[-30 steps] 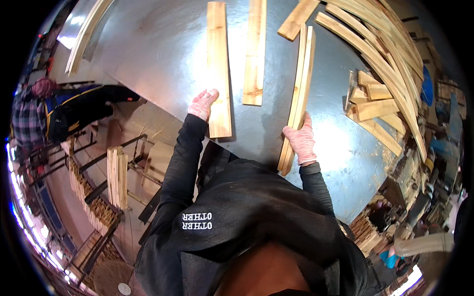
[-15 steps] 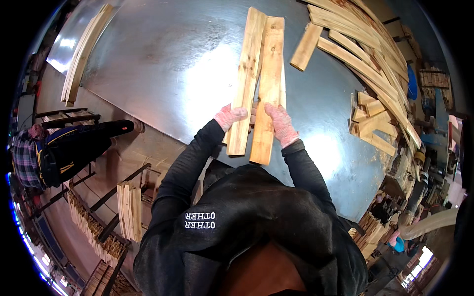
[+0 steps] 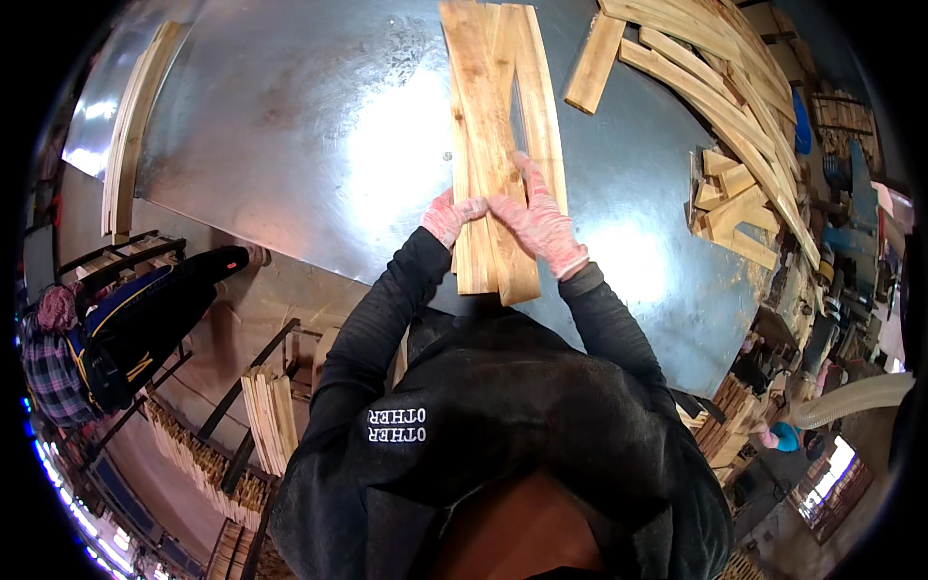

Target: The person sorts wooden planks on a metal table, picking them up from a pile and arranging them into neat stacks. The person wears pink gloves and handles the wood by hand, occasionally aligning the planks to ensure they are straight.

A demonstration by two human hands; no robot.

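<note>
Several pale wooden boards lie stacked lengthwise in front of me on the metal table. The top board (image 3: pixel 480 97) slants across the others, its near end toward the right. Beneath it, another board (image 3: pixel 541 106) shows on the right, with a narrow gap between them at the far part. My left hand (image 3: pixel 450 218), in a pink-and-white glove, grips the left edge of the boards, thumb on top. My right hand (image 3: pixel 543 224), gloved alike, holds the top board near its right edge, thumb lying across it toward the left hand. The fingertips under the boards are hidden.
The shiny metal table (image 3: pixel 290 126) spreads around the boards. A loose plank (image 3: pixel 594 63), a heap of long strips (image 3: pixel 715 106) and short offcuts (image 3: pixel 739 208) lie right. Narrow boards (image 3: pixel 140 126) rest at the far left. Another person (image 3: pixel 126 329) is at the left beside racks of wood.
The board in my right hand has swung left over the other boards, crossing them. My right hand has shifted left, its thumb now meeting my left hand. The view has moved slightly.
</note>
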